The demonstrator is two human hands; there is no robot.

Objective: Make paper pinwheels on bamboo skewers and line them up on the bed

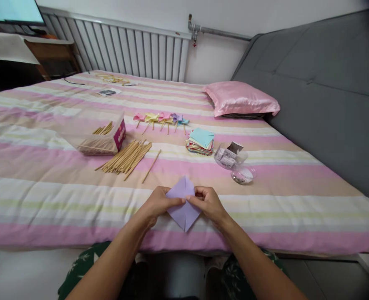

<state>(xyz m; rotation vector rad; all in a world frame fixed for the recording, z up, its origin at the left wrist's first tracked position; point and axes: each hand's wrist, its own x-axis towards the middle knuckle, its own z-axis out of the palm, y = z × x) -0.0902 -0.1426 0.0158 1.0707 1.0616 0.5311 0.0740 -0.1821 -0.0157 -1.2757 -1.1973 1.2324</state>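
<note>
A lilac square of paper (184, 212) lies corner-up on the striped bedspread near the bed's front edge. My left hand (158, 204) pinches its left side and my right hand (207, 201) pinches its right side, fingertips meeting at the paper's middle. A fold line runs down the sheet. Further back are a stack of coloured paper squares (200, 141), a loose pile of wooden sticks (126, 157) and a row of finished paper pinwheels (161, 119).
A clear box with a pink label (93, 135) holds more sticks at the left. Two small clear dishes (234, 162) sit right of the paper stack. A pink pillow (240, 100) rests by the grey headboard (322, 91). A radiator (121, 46) lines the far wall.
</note>
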